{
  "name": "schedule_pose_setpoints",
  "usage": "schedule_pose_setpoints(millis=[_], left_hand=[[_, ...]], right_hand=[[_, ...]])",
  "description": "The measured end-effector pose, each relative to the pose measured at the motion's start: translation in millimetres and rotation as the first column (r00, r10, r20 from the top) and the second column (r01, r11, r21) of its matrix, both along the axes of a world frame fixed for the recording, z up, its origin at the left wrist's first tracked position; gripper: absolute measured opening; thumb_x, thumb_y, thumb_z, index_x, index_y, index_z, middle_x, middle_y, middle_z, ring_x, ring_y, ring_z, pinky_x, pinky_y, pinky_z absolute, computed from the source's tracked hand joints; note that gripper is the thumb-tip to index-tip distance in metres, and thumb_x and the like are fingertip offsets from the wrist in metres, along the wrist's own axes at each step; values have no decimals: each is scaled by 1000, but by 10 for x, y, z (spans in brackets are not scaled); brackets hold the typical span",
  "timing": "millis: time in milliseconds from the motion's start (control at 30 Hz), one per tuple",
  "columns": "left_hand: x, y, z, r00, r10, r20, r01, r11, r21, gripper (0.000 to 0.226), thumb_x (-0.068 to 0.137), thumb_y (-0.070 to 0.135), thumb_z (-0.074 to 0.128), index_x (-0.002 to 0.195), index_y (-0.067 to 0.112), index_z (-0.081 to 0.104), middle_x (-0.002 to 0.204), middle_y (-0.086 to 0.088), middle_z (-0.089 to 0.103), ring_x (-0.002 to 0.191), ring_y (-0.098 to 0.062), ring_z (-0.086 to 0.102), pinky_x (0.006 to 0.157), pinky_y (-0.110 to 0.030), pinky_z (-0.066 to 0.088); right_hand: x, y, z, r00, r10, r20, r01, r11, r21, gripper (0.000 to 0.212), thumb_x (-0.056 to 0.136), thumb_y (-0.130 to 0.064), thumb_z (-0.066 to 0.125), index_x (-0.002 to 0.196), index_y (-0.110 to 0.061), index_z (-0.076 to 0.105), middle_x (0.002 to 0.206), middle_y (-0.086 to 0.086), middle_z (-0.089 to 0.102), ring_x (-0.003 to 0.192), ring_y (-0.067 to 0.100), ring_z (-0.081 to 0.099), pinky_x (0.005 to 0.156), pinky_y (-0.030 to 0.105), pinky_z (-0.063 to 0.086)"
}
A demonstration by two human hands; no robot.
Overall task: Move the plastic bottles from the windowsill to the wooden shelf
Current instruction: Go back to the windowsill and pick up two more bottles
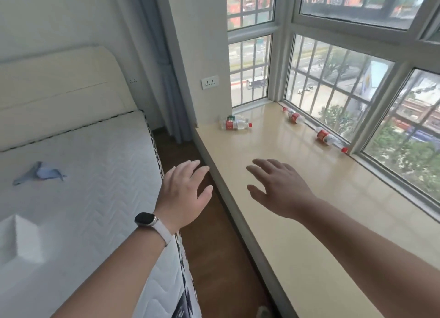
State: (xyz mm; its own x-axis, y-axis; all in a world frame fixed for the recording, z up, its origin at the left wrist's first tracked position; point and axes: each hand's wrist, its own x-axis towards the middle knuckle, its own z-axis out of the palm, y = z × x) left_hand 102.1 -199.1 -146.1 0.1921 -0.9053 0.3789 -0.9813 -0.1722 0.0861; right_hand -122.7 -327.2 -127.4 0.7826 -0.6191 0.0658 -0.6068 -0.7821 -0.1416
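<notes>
Clear plastic bottles with red labels and red caps lie on their sides on the pale, glossy windowsill point(273, 174). One bottle point(235, 124) rests near the sill's far left corner, with a second bottle point(234, 117) half hidden behind it. Another bottle point(294, 115) lies against the window frame, and one more bottle point(329, 139) lies further right along the frame. My left hand point(184, 193), with a watch on its wrist, hovers with fingers spread above the floor gap beside the sill. My right hand point(278, 189) hovers over the sill, fingers relaxed and empty. No wooden shelf is in view.
A bed with a white mattress point(83, 174) and cream headboard stands on the left, with a blue cloth point(40, 172) on it. A narrow strip of wooden floor point(214, 246) runs between bed and sill. Barred windows point(333, 91), a grey-blue curtain and a wall socket point(210, 82) stand behind.
</notes>
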Motion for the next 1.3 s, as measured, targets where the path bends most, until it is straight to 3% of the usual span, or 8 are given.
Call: schedule_pose_setpoints(millis=[300, 433, 767, 967, 1300], left_hand=[[-51, -898, 49, 999, 41, -20, -40, 999, 34, 48, 90, 46, 46, 125, 19, 64, 133, -7, 62, 127, -31, 53, 105, -52, 42], [-54, -1173, 90, 999, 32, -7, -31, 999, 38, 48, 90, 47, 44, 124, 20, 63, 132, -6, 62, 127, -31, 54, 106, -51, 42], [466, -1701, -75, 1000, 1, -22, 0, 998, 58, 46, 89, 45, 48, 126, 21, 62, 132, -6, 61, 127, -30, 53, 107, -52, 42], [1121, -2156, -279, 998, -42, -57, 46, 997, 68, 44, 88, 44, 50, 125, 22, 61, 130, -5, 62, 126, -29, 53, 107, -50, 40], [2656, -2810, -355, 990, -90, -110, 92, 996, 14, 41, 87, 40, 57, 123, 20, 61, 130, -5, 61, 124, -29, 53, 106, -50, 41]], right_hand=[[-25, -958, 23, 999, 8, 44, -8, 1000, -3, 52, 95, -52, 40, 137, -23, 49, 147, 0, 47, 133, 27, 42, 103, 41, 36], [-19, -1253, -4, 997, -11, 71, 11, 1000, 3, 60, 89, -58, 29, 135, -24, 50, 144, 0, 49, 131, 26, 44, 100, 41, 39], [343, -1731, -189, 997, -45, 59, 43, 999, 27, 60, 89, -58, 27, 133, -24, 51, 142, -3, 50, 130, 26, 46, 100, 40, 39], [948, -2078, -287, 996, -91, -5, 91, 996, 20, 50, 95, -52, 43, 136, -23, 48, 144, -3, 48, 132, 25, 42, 102, 39, 36], [2512, -2622, -184, 994, -86, -68, 83, 995, -45, 51, 96, -52, 45, 139, -25, 46, 148, -4, 44, 135, 24, 40, 103, 39, 35]])
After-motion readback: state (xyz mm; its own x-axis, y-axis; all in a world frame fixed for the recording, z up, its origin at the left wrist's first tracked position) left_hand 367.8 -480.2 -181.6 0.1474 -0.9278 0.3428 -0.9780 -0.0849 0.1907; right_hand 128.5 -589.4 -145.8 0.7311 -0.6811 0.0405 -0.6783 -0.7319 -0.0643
